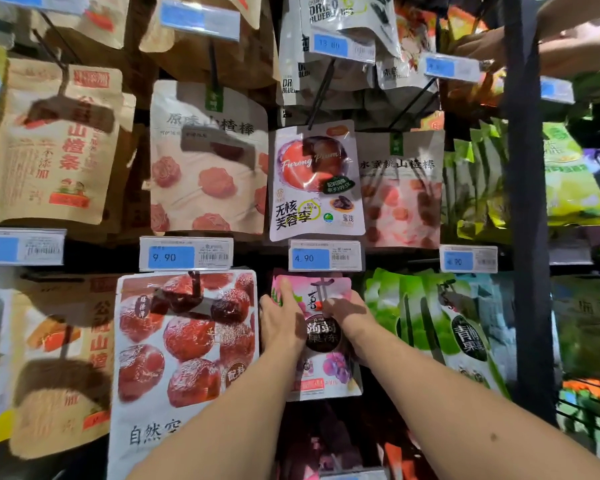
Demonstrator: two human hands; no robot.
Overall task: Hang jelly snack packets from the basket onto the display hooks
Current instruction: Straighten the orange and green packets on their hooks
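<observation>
Snack bags (pixel 208 161) crowd the shop's display wall; just below the 4.90 price tag (pixel 324 256), the pink jelly packet (pixel 323 336) meets its hook (pixel 322 289); left hand (pixel 281 320) and right hand (pixel 347 315) grip its upper edges.

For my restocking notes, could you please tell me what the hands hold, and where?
The pink plastic jelly packet, by its upper part: left hand on the left edge, right hand near the top right.

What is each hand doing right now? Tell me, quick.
Left hand: grips the pink jelly packet at its upper left edge.
Right hand: pinches the same packet near its top.
</observation>
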